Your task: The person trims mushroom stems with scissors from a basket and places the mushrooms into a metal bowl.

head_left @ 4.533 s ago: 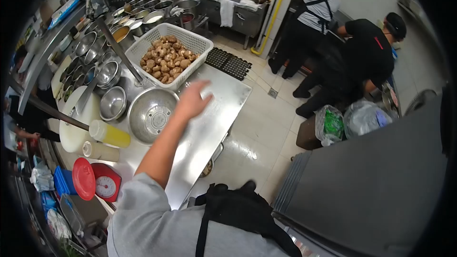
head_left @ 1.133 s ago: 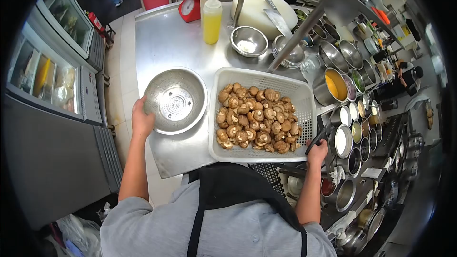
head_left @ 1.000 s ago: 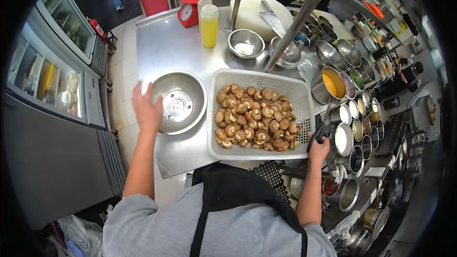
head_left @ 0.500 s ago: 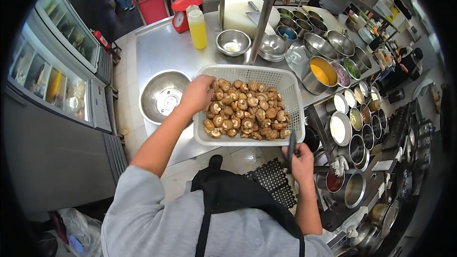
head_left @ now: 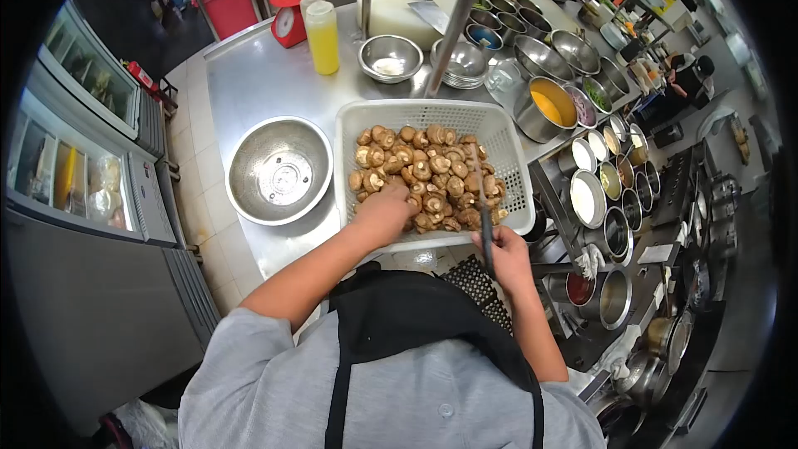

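A white perforated plastic basket (head_left: pixel 517 175) holds a heap of brown mushrooms (head_left: pixel 432 168), with pale stems showing on many. My left hand (head_left: pixel 387 214) is down at the near left part of the heap. Its fingers curl in among the mushrooms, and the fingertips are hidden, so what they pinch cannot be made out. In my right hand (head_left: pixel 505 256), at the basket's near right corner, is a knife (head_left: pixel 487 237). The fist wraps its black handle, and the narrow blade points away from me over the mushrooms.
Left of the basket stands a steel bowl with holes in its base (head_left: pixel 280 170). Behind are a yellow squeeze bottle (head_left: pixel 322 40), red scale (head_left: pixel 289 21), steel bowls (head_left: pixel 391 58) and a cleaver (head_left: pixel 431 14) on a round white board (head_left: pixel 386 0). A metal post (head_left: pixel 455 25) rises behind the basket.
My left hand has moved from the basket's far left side down into the near left of the mushrooms. My right hand has shifted slightly left, bringing the knife blade over the heap.
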The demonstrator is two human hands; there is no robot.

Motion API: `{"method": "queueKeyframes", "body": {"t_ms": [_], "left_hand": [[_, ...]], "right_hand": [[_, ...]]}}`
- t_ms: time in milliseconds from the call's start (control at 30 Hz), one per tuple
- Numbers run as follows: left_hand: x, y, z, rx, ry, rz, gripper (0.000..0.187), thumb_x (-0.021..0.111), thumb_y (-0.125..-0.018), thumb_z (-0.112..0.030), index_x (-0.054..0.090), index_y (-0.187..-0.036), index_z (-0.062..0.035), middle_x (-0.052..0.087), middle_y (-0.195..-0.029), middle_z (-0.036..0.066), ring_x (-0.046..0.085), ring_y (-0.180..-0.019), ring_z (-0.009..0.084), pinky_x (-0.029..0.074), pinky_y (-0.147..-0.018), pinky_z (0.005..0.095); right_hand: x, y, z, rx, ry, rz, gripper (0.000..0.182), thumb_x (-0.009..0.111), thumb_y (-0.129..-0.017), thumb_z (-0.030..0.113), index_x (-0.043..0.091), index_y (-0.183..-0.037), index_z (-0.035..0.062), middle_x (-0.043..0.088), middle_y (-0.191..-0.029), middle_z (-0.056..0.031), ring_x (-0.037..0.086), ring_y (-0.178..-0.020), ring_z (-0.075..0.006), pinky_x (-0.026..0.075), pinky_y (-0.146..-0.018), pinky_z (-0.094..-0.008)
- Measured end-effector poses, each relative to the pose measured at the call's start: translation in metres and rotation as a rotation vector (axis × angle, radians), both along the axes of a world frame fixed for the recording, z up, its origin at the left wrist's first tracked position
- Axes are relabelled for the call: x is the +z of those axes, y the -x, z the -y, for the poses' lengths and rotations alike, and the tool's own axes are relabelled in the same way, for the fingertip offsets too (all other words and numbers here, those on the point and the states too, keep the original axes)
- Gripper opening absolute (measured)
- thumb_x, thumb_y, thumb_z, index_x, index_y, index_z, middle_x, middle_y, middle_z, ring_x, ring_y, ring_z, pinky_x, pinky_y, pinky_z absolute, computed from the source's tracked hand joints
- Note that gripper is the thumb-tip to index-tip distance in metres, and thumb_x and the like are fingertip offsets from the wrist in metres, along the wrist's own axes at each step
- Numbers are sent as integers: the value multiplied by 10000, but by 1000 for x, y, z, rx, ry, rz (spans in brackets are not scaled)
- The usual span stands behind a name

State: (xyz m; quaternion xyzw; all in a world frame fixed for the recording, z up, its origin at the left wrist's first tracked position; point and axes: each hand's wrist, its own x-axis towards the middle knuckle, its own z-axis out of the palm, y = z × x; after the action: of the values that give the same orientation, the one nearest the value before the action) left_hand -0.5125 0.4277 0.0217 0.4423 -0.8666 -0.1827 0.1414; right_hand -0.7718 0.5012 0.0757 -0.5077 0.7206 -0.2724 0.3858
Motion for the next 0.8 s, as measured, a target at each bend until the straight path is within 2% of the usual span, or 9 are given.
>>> {"method": "queueKeyframes", "body": {"t_ms": [167, 233, 300, 367, 433, 467, 700, 733, 800], "left_hand": [[11, -21, 23, -69, -14, 94, 351, 651, -796, -91, 692, -1145, -91, 609, -1010, 139, 589, -1029, 286, 516, -855, 373], [22, -32, 33, 34, -139, -407, 394, 657, -845, -97, 658, -1238, -123, 642, -1089, 154, 619, -1031, 269, 522, -871, 353], [34, -42, 40, 298, -831, -909, 428, 591, -956, -86, 530, -1376, -37, 622, -1213, 135, 646, -1045, 198, 548, -870, 306], [36, -48, 40, 391, -1139, -1419, 436, 532, -985, -45, 446, -1403, 44, 583, -1272, 122, 631, -1093, 207, 556, -912, 293], [29, -51, 40, 384, -1147, -1461, 445, 510, -992, -31, 412, -1418, 52, 569, -1290, 123, 624, -1107, 214, 555, -934, 300], [27, -51, 38, 389, -1147, -1511, 454, 488, -999, -17, 378, -1433, 61, 555, -1307, 125, 617, -1121, 221, 554, -956, 307], [24, -46, 24, 445, -1072, -1540, 444, 491, -981, 9, 398, -1414, 40, 562, -1299, 129, 587, -1160, 213, 510, -1001, 330], [20, -43, 22, 453, -1050, -1547, 432, 491, -974, 18, 394, -1395, 19, 564, -1292, 127, 580, -1168, 211, 498, -1007, 341], [26, -37, 17, 487, -1026, -1565, 332, 490, -962, 34, 402, -1271, -50, 569, -1269, 122, 572, -1183, 215, 482, -1007, 365]], "right_hand": [[0, -6, -15, -146, 33, 152, 274, 800, -830, 187, 595, -760, 19, 511, -639, 56, 408, -577, -27, 320, -513, -214], [20, -24, -23, -177, -22, 160, 266, 795, -835, 173, 590, -754, 24, 503, -638, 59, 400, -573, -32, 313, -506, -218], [15, -31, -31, -97, -6, 89, 263, 789, -841, 166, 584, -748, 30, 505, -648, 65, 408, -592, -21, 317, -508, -216], [30, -46, -31, -92, -52, 85, 287, 806, -811, 204, 593, -758, 19, 550, -621, 13, 464, -543, -78, 359, -498, -257], [32, -54, -30, 174, 9, -294, 304, 810, -759, 230, 605, -790, 8, 602, -633, -85, 547, -522, -215, 414, -503, -335], [44, -62, -25, 222, -17, -360, 303, 771, -734, 247, 614, -818, 2, 625, -695, -164, 601, -618, -352, 464, -566, -420], [48, -84, -8, 281, -75, -446, 329, 724, -743, 267, 624, -879, -15, 662, -760, -187, 647, -757, -398, 512, -723, -478], [33, -81, -9, 281, 36, -430, 494, 819, -725, 406, 623, -813, -39, 617, -641, -172, 628, -589, -301, 493, -579, -388], [29, -83, -7, 264, 27, -406, 499, 815, -729, 409, 623, -818, -43, 620, -647, -178, 632, -599, -306, 494, -585, -391]]}}
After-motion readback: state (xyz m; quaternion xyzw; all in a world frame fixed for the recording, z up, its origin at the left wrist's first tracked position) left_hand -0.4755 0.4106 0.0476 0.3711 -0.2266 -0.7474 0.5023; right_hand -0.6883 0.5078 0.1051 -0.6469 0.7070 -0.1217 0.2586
